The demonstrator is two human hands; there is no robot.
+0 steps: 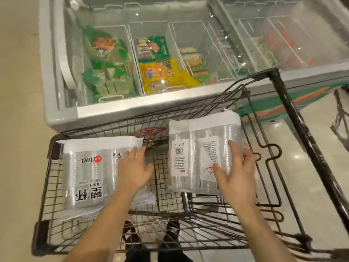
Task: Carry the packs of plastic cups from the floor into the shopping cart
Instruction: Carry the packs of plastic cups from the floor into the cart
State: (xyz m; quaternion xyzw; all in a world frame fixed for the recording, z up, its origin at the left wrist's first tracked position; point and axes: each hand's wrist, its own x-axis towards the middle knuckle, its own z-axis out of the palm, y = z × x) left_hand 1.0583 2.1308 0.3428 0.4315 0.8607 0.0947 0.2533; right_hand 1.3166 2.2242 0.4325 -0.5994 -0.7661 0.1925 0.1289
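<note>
Lying flat on the left side of the shopping cart (pixel 207 106), the left pack (pixel 88 173) has the left grip (pixel 135 171) spread on its near right corner, fingers straight. The right pack (pixel 190 154) stands tilted on the cart's right side, pinched between the thumb and curled fingers of the right grip (pixel 238 173). Both packs are off the floor (pixel 18 129), beside a freezer (pixel 105 112). The likely trouble is the right pack: its film looks slick, so letting go early could make it topple or slide across the wire.
</note>
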